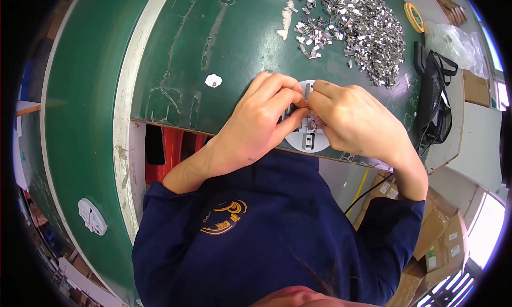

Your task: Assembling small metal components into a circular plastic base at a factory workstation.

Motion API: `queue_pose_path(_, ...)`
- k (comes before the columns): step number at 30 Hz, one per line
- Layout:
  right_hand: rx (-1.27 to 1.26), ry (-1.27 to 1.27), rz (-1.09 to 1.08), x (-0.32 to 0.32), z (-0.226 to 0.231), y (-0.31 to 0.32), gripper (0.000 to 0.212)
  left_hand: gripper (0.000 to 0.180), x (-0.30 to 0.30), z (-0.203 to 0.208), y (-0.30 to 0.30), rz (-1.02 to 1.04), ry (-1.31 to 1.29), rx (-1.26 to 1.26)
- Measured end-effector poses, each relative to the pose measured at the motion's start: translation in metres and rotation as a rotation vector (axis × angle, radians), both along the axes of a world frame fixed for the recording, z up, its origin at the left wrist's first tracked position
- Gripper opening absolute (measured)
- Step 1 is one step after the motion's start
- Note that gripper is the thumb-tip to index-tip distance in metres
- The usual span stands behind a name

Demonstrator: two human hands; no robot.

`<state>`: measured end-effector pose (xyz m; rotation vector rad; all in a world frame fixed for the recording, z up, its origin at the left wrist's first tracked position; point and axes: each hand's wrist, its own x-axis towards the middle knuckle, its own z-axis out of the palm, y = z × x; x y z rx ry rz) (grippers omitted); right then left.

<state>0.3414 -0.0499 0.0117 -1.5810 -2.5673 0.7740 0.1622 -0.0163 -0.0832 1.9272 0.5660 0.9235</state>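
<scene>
A round white plastic part (319, 144) lies at the table's near edge, with dark slots and small metal pieces set in it. Over its left side comes my left hand (261, 112), fingers bent and pinched together at the part's middle. My right hand (354, 115) curls over the right side, its fingers closed and their tips close to the left ones. Whatever small thing sits between the fingertips is hidden. A small metal clip (309, 141) shows in the lower slot of the part.
A big heap of small metal clips (368, 29) covers the far right of the green table (234, 51). Nearby are a white scrap (286, 20), a tape roll (414, 17) and a black mesh bag (433, 101). Another white part (92, 217) rests on the green strip at left.
</scene>
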Motion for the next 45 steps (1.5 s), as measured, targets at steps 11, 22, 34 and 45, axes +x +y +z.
queue_pose_path(11,0.000,0.151,-0.194,0.004,-0.004,-0.012,0.015,0.015,0.002,-0.001,0.002,-0.021,-0.002,-0.023)
queue_pose_path(22,0.118,0.181,-0.267,-0.003,-0.014,-0.019,0.013,0.021,-0.004,-0.003,0.005,-0.036,-0.001,-0.079)
queue_pose_path(34,0.054,1.431,-0.561,-0.035,-0.027,-0.023,0.050,0.094,-0.015,0.005,0.002,-0.152,0.174,0.077)
queue_pose_path(45,0.019,1.366,-0.550,-0.032,-0.030,-0.015,0.045,0.097,-0.015,0.011,0.006,-0.202,0.224,0.085)
